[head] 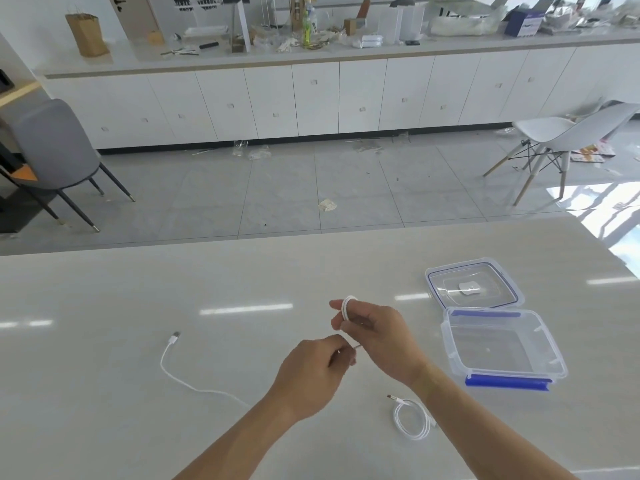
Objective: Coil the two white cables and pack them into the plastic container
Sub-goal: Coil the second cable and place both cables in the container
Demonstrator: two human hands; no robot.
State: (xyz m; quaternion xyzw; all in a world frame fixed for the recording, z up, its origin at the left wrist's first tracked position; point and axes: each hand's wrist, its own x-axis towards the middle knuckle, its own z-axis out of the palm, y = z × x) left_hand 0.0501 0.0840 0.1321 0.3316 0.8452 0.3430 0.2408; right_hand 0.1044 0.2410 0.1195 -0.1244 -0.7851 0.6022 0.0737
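Note:
One white cable trails across the table from its plug at the left toward my left hand, which pinches it. Several turns of the same cable are wound around two fingers of my right hand, just above and right of the left hand. A second white cable lies loosely looped on the table beneath my right forearm. The clear plastic container with blue clips stands open and holds nothing, to the right of my hands. Its clear lid lies flat just behind it.
The pale table stretches wide to the left and ends at a far edge. Beyond it lie a tiled floor, a grey chair at left, a white chair at right and a cluttered white counter.

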